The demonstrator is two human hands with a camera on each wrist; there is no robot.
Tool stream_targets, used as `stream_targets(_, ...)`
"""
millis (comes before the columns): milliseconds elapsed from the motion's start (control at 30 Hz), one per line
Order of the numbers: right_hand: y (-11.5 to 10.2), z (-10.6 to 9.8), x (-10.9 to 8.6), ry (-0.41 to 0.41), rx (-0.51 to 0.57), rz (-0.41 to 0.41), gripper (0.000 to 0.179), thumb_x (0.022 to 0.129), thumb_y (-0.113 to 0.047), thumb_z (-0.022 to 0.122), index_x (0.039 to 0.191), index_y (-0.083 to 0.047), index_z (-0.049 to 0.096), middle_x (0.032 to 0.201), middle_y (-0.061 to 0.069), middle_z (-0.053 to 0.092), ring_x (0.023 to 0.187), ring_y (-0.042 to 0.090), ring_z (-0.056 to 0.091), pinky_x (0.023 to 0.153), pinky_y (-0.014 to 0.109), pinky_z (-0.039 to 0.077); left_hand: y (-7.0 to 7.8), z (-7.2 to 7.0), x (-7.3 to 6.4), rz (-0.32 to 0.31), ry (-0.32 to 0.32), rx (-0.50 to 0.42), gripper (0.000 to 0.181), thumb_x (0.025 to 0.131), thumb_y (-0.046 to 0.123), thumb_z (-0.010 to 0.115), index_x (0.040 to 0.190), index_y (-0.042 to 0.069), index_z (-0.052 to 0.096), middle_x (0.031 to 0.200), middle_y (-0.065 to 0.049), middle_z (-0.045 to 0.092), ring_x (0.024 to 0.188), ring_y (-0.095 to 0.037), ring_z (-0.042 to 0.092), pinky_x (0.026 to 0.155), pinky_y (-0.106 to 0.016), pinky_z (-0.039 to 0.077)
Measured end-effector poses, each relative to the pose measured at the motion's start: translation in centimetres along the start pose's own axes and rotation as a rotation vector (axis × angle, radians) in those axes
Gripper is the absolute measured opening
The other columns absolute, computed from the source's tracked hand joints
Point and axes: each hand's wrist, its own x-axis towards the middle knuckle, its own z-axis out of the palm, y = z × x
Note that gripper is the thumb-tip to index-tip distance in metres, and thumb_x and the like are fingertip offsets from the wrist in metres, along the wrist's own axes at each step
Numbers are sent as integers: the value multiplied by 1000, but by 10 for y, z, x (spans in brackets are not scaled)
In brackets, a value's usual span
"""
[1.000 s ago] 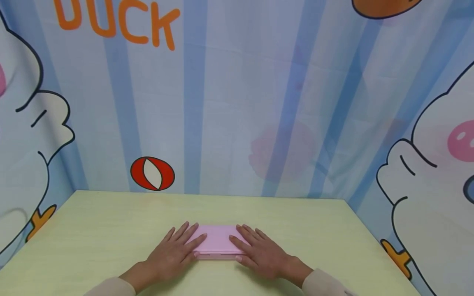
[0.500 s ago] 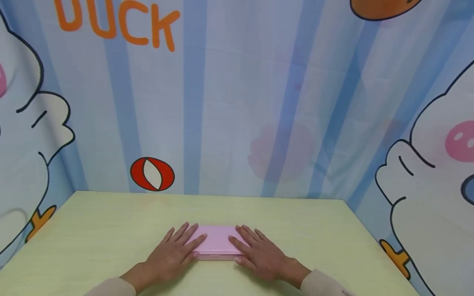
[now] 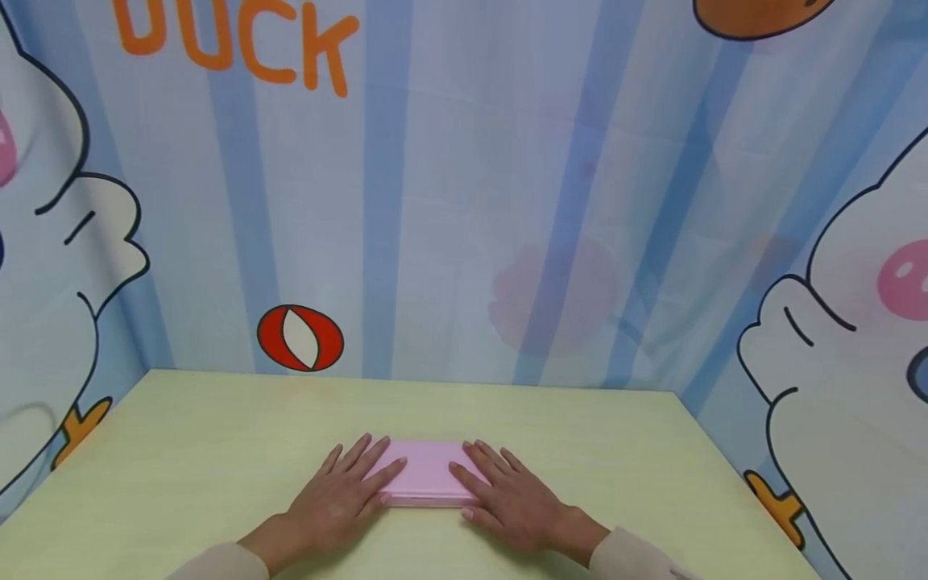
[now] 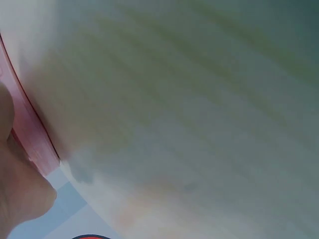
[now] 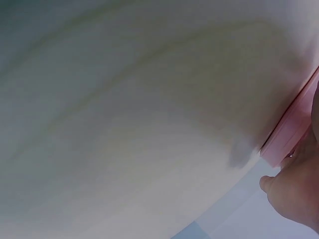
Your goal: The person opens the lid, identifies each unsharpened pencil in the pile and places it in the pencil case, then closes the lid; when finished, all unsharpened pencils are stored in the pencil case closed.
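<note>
A flat pink rectangular case (image 3: 428,471) lies closed on the pale yellow table (image 3: 254,427), its long front edge facing me. My left hand (image 3: 335,501) rests on its left end with straight, spread fingers; the thumb sits at the front left corner. On the other end lies my right hand (image 3: 518,503), fingers likewise spread over the top and thumb by the front right corner. In the left wrist view the pink case (image 4: 35,129) shows at the left edge beside part of the hand (image 4: 25,191). The right wrist view has the case (image 5: 289,132) at its right edge.
Behind the table hangs a blue and white striped curtain (image 3: 449,201) with orange lettering and a red and white oval. White cartoon ducks (image 3: 855,419) are printed on the side curtains. Beige sleeves (image 3: 221,561) cover both forearms.
The head view has shifted very slightly. Both hands and the pink case stay in place.
</note>
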Motion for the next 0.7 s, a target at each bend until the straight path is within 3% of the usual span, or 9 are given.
stream_targets(200,1,0,-1,-7,22,2,63,105,-53,30,160,-24,23,168,9,20,155,30,18,119,57,24,1,1,1,21,11,-20,52,103,41,48,152,28,41,161,-11,36,150,-41,26,115,-68,17)
stream_targets(467,1,-4,-2,-6,115,39,61,105,-55,29,159,-26,27,167,10,23,154,33,20,117,63,23,4,-8,7,-4,-61,-20,52,102,43,48,152,28,42,163,-10,33,151,-41,24,114,-72,16)
stream_targets(567,1,-8,-1,32,175,43,60,105,-53,33,158,-23,31,165,14,26,153,38,20,116,66,22,7,-11,9,-22,-15,7,50,102,41,50,150,27,46,162,-11,34,151,-42,25,113,-74,15)
stream_targets(700,0,-18,1,106,225,71,63,103,-52,41,157,-21,33,165,16,26,153,40,18,115,69,20,10,-17,14,-98,129,98,52,98,43,57,147,28,50,161,-10,36,150,-41,26,112,-75,14)
